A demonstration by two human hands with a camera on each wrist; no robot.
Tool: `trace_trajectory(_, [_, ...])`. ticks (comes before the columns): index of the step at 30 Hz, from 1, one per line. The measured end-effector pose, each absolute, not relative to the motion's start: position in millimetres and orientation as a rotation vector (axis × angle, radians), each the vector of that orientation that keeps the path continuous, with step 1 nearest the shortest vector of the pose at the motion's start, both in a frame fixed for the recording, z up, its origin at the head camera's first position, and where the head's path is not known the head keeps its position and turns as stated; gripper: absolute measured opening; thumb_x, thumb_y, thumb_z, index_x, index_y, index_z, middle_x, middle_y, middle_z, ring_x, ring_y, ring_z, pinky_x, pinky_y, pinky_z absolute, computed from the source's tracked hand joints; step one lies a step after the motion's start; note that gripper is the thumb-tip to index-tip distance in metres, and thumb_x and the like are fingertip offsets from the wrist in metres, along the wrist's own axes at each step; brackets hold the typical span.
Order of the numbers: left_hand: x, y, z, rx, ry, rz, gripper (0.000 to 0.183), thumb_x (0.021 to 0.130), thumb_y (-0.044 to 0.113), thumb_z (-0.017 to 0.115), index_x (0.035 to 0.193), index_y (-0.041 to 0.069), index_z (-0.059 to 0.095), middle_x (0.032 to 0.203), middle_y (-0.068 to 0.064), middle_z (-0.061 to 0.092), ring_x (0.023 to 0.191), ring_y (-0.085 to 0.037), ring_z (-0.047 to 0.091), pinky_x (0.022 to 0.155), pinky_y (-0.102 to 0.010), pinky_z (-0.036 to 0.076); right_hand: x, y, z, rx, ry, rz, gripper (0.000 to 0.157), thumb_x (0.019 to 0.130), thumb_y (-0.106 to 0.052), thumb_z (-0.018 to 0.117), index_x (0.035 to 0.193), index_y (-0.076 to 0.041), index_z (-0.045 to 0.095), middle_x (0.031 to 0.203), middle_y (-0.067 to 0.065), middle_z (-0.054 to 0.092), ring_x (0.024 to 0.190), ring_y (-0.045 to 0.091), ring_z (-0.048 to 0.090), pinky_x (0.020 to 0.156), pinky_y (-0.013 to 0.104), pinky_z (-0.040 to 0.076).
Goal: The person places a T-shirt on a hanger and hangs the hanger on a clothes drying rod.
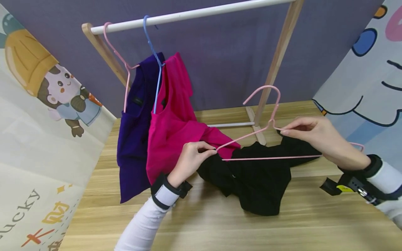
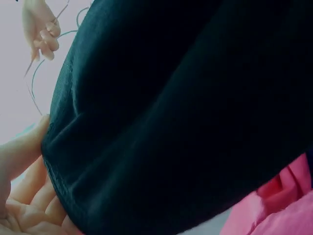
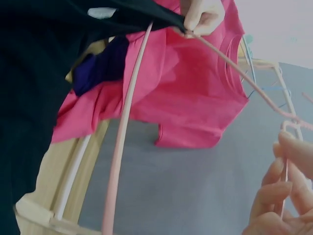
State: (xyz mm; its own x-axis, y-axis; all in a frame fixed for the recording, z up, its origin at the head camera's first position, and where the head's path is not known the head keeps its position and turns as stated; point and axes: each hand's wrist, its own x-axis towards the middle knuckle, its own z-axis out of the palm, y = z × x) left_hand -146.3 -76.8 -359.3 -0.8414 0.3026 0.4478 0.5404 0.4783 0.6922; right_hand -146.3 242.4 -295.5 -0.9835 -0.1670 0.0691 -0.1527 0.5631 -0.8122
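Observation:
A black T-shirt (image 1: 260,177) hangs in front of me, its upper edge bunched near the left hand. Between thumb and fingers my left hand (image 1: 193,158) pinches the shirt's edge, right where one shoulder end of a pink hanger (image 1: 243,138) meets the fabric. The right hand (image 1: 314,134) pinches the hanger's other arm close to the hook, which points up. Along the front of the shirt runs the hanger's bottom bar (image 1: 270,158). In the left wrist view the black cloth (image 2: 161,112) fills most of the picture.
A small rack with a white rail (image 1: 194,14) stands behind. From it hang a purple shirt (image 1: 135,139) on a pink hanger and a magenta shirt (image 1: 172,122) on a blue hanger, left of the hands. The wooden tabletop (image 1: 125,219) lies below.

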Motion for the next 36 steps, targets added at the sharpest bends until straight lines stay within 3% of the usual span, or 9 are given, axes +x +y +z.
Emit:
trace_trajectory(7, [-148.3,-72.4,-351.2,-0.654,-2.392,-1.327,0.007,0.071,0.010,0.071,0.077,0.009,0.069,0.072,-0.004,0.068,0.067,-0.006,0.057,0.058,-0.031,0.049,-143.8,234.4,-293.3,-0.273,2.742,-1.503,0.028,0.079,-0.028,0.064,0.100,-0.009,0.063,0.088,-0.004,0.062,0.082,0.014,0.054,0.068,0.015,0.041])
trace_trajectory(14, [-155.5,-67.2,-337.5,-0.630,-2.354,-1.307,0.008,0.070,0.008,0.071,0.077,0.006,0.069,0.072,-0.007,0.068,0.068,-0.010,0.058,0.059,-0.033,0.050,-147.5,229.0,-286.9,-0.252,2.745,-1.570,0.028,0.079,-0.028,0.064,0.097,-0.007,0.063,0.085,-0.008,0.063,0.082,0.013,0.054,0.070,0.016,0.040])
trace_trajectory(23, [-166.7,-68.0,-319.1,-0.831,-2.485,-1.274,0.013,0.073,0.014,0.070,0.085,0.008,0.068,0.080,-0.006,0.068,0.071,-0.004,0.058,0.065,-0.028,0.050,-146.6,225.4,-279.9,-0.214,2.780,-1.528,0.030,0.077,-0.033,0.065,0.096,-0.010,0.064,0.084,-0.010,0.063,0.082,0.011,0.054,0.070,0.019,0.038])
trace_trajectory(27, [-167.7,-76.1,-311.5,-0.863,-2.700,-1.290,0.023,0.071,0.015,0.072,0.091,0.005,0.065,0.087,-0.008,0.067,0.075,-0.007,0.059,0.071,-0.029,0.051,-146.6,230.5,-282.2,-0.194,2.772,-1.533,0.029,0.077,-0.031,0.065,0.096,-0.008,0.064,0.083,-0.011,0.064,0.082,0.010,0.054,0.070,0.017,0.039])
trace_trajectory(30, [-166.8,-81.6,-305.7,-0.920,-2.827,-1.218,0.019,0.072,0.011,0.070,0.089,0.003,0.065,0.086,-0.009,0.066,0.079,-0.011,0.058,0.074,-0.031,0.050,-147.5,235.6,-285.9,-0.186,2.761,-1.547,0.029,0.077,-0.029,0.065,0.096,-0.006,0.064,0.083,-0.013,0.064,0.082,0.009,0.055,0.069,0.014,0.040])
trace_trajectory(36, [-163.1,-84.3,-297.9,-1.059,-2.900,-0.957,0.014,0.077,0.012,0.066,0.090,0.008,0.067,0.070,-0.002,0.063,0.063,-0.008,0.051,0.060,-0.026,0.046,-147.0,243.9,-291.5,-0.189,2.760,-1.539,0.030,0.078,-0.027,0.065,0.098,-0.006,0.063,0.085,-0.014,0.062,0.082,0.010,0.053,0.068,0.012,0.040])
